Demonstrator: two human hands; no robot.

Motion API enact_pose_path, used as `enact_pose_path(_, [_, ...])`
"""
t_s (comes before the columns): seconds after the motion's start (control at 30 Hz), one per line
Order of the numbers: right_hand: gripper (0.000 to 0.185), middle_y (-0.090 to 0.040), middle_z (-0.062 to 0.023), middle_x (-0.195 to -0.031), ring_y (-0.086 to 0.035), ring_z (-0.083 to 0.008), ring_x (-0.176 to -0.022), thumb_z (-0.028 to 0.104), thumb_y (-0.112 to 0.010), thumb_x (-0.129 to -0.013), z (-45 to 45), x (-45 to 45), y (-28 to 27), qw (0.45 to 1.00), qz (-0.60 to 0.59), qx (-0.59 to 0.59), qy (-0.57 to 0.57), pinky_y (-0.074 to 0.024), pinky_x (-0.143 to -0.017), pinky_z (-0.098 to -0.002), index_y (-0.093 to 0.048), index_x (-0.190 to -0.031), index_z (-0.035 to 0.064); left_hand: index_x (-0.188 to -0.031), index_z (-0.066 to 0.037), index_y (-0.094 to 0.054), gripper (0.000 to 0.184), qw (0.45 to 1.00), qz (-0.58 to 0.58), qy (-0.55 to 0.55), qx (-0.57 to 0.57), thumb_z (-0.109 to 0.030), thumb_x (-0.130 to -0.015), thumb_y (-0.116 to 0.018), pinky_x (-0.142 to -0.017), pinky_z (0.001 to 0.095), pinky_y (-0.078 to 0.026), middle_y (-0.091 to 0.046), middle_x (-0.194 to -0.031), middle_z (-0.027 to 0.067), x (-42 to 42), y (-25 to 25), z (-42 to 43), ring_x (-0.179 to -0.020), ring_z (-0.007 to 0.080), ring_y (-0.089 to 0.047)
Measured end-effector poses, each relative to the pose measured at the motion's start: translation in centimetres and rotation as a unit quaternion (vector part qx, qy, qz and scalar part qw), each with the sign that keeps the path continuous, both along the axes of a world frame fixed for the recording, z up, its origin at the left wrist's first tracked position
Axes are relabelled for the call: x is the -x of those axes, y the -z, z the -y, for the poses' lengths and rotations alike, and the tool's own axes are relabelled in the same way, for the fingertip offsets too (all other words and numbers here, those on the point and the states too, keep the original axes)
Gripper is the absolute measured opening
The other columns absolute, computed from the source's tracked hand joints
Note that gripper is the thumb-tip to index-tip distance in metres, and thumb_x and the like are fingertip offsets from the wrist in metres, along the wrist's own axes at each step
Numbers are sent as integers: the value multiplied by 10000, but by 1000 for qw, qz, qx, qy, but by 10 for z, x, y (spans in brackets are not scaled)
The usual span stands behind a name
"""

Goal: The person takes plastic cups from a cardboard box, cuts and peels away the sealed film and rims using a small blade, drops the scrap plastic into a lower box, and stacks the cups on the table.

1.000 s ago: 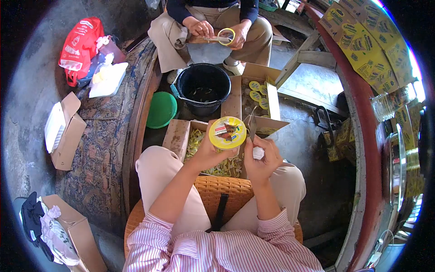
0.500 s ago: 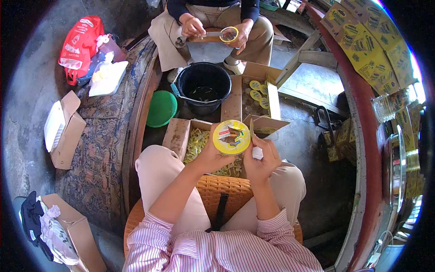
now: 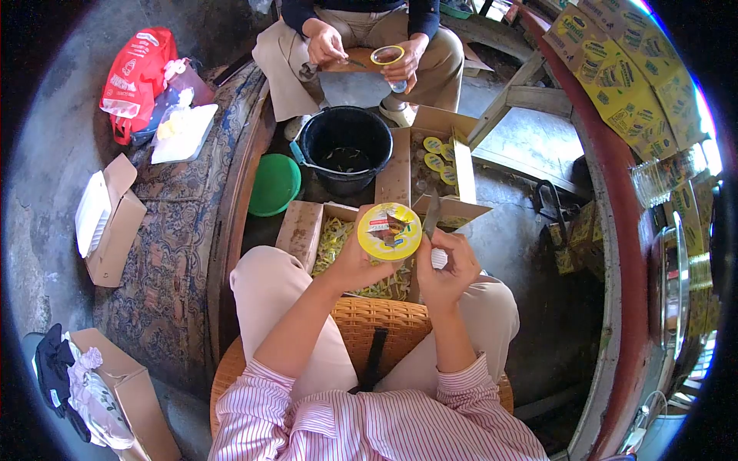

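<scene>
A: Nearest is the wicker seat [image 3: 400, 313], lower middle of the frame, between the knees. Where's the cup?

B: Just above it, mid-frame: the cup [image 3: 390, 232], its yellow lid facing the camera. The left hand [image 3: 357, 260] has its fingers wrapped round the side.

A: And the right hand [image 3: 451, 270]?

B: Fingers clenched round the knife [image 3: 433, 215], blade pointing up, just beside the lid's right edge. I can't tell whether steel meets rim. A white ribbed piece [image 3: 439, 259] shows at that palm; I can't say whether it's the handle.

A: How would you do this well?

B: Grip the cup firmly without squeezing; a thin wall would probably buckle. The left fingers belong below the rim, out of the blade's path. Short strokes along the edge, turning the cup rather than the knife wrist, seem safest to me.

A: What's beneath?

B: A box [image 3: 298, 230] of yellow scraps [image 3: 330, 244], a shade farther out. Working above it should catch any bits. Beyond, at upper middle, stands the bucket [image 3: 350, 185], with the green basin [image 3: 274, 186] to its left and yellow rounds [image 3: 433, 162] in another carton [image 3: 392, 167] to its right.

A: And farthest?

B: A person [image 3: 361, 24] at top centre, holding a yellow-rimmed cup [image 3: 387, 55], well apart from this blade.
</scene>
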State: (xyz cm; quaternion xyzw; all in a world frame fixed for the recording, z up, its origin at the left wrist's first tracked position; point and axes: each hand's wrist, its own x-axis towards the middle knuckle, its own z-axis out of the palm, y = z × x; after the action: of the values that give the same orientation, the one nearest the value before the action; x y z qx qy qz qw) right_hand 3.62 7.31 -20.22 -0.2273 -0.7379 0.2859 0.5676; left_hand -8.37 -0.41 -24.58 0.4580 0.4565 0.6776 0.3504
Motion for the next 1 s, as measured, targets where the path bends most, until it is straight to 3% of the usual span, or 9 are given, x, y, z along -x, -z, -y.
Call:
enact_pose_path(0.17, [167,-605,-116,-686,-586,-199,-577,-78,-652,-643,1,-3,2,998,39,-49,23,-448,-504,-250,-601,-780,4,-1180,-29,-318,632,999,3,-33,-13,-6,-649,-660,-890,282,-383,-468,-1096,85,-1,-9,-4,-1035,140,-473])
enact_pose_path(1.0, [195,-597,-120,-670,-571,-209,-563,-109,-646,-631,1,0,-1,995,56,-70,35,-447,-513,-264,-618,-793,-5,-1158,-25,-344,651,995,-96,-8,18,-30,-605,-688,-881,279,-382,-447,-1068,71,6,-7,-1,-1025,152,-477])
